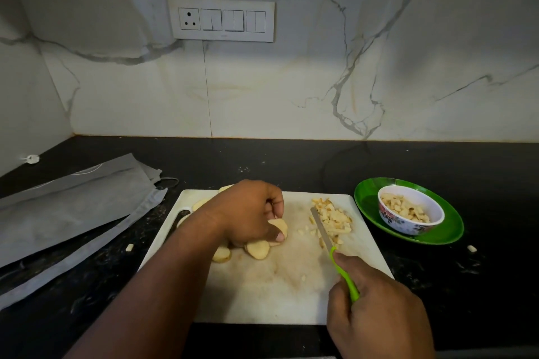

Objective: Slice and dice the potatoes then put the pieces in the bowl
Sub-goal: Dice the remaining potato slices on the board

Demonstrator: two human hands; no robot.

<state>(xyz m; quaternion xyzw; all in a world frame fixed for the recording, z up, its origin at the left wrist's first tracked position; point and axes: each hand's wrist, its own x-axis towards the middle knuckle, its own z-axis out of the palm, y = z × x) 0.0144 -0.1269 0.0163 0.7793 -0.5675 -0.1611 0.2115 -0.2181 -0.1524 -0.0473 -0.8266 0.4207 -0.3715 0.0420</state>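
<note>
Left hand (248, 213) pinches a potato slice (279, 226) mid-board; right hand (376, 300) grips the knife (323, 232) beside the diced pile (332, 218) (bowl (410, 208) off the right edge); tuck fingertips back before chopping

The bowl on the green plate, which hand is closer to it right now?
Right. The right hand grips the knife on the cutting board, below and left of the bowl. The left hand holds potato slices farther left.
</note>
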